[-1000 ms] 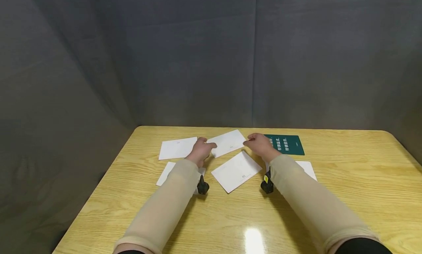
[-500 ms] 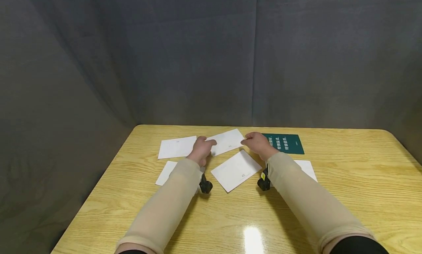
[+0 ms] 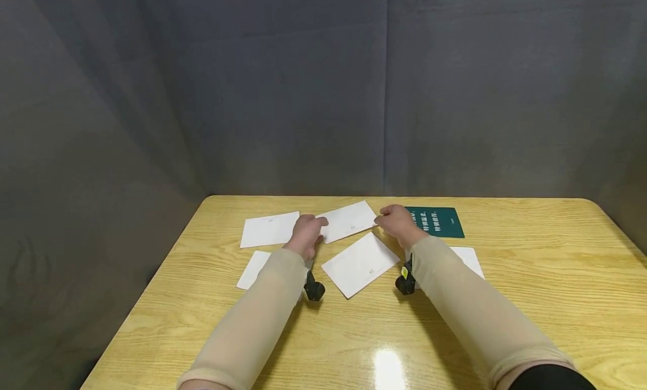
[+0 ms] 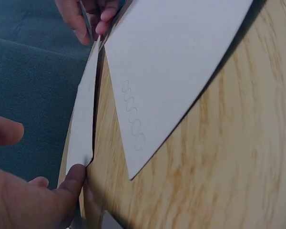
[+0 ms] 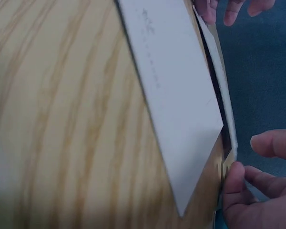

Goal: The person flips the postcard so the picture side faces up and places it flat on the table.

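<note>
My left hand (image 3: 305,235) and right hand (image 3: 401,224) are at the two ends of a white postcard (image 3: 349,220) near the table's far edge. In the left wrist view, my left thumb (image 4: 74,177) lies on its near corner, with the index finger held away. My right thumb (image 5: 235,175) meets the other end in the right wrist view, other fingers close behind. A thin dark gap shows under the postcard's near edge. Just in front lies another white postcard (image 3: 360,264), flat and slanted, with small print; its row of circles shows in the left wrist view.
White postcards lie at the back left (image 3: 269,229) and front left (image 3: 254,269), the latter partly under my left forearm. A green postcard (image 3: 443,222) with white characters is right of my right hand. Another white postcard (image 3: 469,259) is partly covered by my right sleeve.
Little differs. My left hand has edged slightly left along the postcard's end, and the postcard has shifted slightly. My right hand stays at the other end; the remaining postcards lie as before.
</note>
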Motion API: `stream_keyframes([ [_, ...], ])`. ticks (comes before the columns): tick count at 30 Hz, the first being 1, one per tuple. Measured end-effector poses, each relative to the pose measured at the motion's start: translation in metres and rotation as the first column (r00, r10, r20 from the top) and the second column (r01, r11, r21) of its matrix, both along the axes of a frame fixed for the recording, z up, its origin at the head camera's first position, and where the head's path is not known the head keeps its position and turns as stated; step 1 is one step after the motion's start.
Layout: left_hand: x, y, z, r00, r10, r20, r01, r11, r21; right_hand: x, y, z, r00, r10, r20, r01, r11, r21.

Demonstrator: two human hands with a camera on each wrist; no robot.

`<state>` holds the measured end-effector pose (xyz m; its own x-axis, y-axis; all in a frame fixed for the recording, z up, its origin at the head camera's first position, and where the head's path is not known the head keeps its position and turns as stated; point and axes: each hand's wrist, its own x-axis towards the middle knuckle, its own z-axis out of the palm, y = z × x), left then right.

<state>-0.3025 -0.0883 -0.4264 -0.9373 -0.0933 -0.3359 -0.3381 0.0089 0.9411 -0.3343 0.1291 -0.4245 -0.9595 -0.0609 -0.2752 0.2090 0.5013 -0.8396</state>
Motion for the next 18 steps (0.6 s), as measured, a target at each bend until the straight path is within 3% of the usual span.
stream_keyframes([
  [9, -0.0013, 0.0033, 0.0031, 0.999, -0.032, 0.004, 0.032, 0.999, -0.029, 0.0002, 0.0047, -0.0036, 0.997, -0.062, -0.045, 0.061, 0.998, -0.006],
  [18, -0.0007, 0.0025, 0.0057, 0.998, -0.059, -0.003, 0.059, 0.997, -0.051, -0.0011, 0.0071, -0.0067, 0.997, -0.078, -0.020, 0.077, 0.997, -0.029],
])
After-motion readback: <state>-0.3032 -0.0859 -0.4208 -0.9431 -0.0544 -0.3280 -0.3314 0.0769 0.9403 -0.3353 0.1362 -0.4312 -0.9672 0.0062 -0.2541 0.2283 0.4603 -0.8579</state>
